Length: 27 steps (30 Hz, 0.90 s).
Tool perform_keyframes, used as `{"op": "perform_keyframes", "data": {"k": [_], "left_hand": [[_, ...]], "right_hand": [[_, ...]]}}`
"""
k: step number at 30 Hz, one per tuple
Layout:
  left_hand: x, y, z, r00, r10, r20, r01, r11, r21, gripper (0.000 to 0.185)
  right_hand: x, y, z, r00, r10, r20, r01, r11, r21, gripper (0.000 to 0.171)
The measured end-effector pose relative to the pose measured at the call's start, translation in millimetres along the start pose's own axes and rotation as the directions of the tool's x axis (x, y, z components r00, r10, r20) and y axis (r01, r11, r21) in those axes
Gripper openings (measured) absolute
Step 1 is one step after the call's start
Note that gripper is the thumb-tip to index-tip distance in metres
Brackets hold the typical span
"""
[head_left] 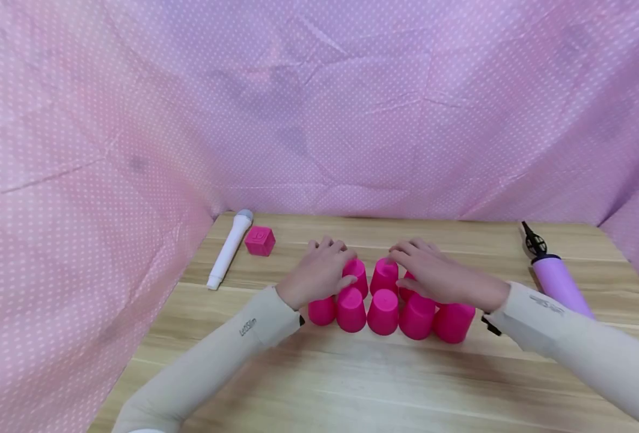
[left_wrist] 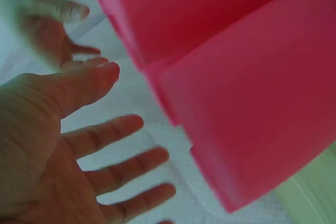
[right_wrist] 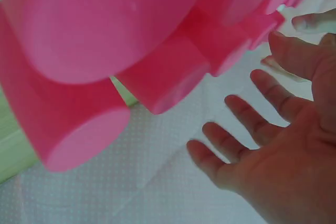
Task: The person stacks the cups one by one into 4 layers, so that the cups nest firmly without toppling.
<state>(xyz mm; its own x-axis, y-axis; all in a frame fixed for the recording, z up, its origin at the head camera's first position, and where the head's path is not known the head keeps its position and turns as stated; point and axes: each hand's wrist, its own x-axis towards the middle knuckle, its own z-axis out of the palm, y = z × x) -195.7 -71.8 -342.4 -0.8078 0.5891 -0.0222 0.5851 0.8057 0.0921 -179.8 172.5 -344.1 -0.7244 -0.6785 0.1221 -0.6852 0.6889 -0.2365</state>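
Several bright pink cups stand upside down on the table in two rows. The front-row cup (head_left: pixel 383 314) near the middle and the back-row cup (head_left: pixel 384 278) behind it show plainly. Over the left end of the rows hovers my left hand (head_left: pixel 318 275), its fingers spread. My right hand (head_left: pixel 442 275) is above the right end, partly hiding cups of the back row. In the left wrist view the left hand (left_wrist: pixel 52 150) is apart from the large pink cups (left_wrist: pixel 252 87). The right wrist view shows the right hand (right_wrist: pixel 278 145) with extended fingers, holding nothing, beside the cups (right_wrist: pixel 163 72).
At the table's back left lie a white microphone (head_left: pixel 228 252) and a pink cube (head_left: pixel 260 241). A purple hand pump (head_left: pixel 559 282) with a black nozzle lies on the right, close to the right sleeve. Pink dotted cloth (head_left: pixel 351 120) hangs around the wooden table (head_left: pixel 351 385).
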Motion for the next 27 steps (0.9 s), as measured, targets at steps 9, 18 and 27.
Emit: {"op": "perform_keyframes", "data": {"k": [9, 18, 27], "left_hand": [[14.8, 5.5, 7.4, 0.999, -0.014, 0.044, 0.014, 1.0, -0.003, 0.034], [23.0, 11.3, 6.3, 0.997, -0.04, 0.072, 0.038, 0.999, 0.021, 0.033], [38.6, 0.2, -18.0, 0.999, 0.017, -0.032, -0.016, 0.998, 0.054, 0.027]], "right_hand": [[32.4, 9.0, 8.6, 0.996, 0.033, 0.078, -0.036, 0.999, 0.041, 0.033], [40.7, 8.1, 4.9, 0.991, 0.084, 0.101, -0.091, 0.994, 0.067, 0.027], [49.0, 21.1, -13.5, 0.999, 0.031, -0.043, -0.025, 0.992, 0.126, 0.021]]}}
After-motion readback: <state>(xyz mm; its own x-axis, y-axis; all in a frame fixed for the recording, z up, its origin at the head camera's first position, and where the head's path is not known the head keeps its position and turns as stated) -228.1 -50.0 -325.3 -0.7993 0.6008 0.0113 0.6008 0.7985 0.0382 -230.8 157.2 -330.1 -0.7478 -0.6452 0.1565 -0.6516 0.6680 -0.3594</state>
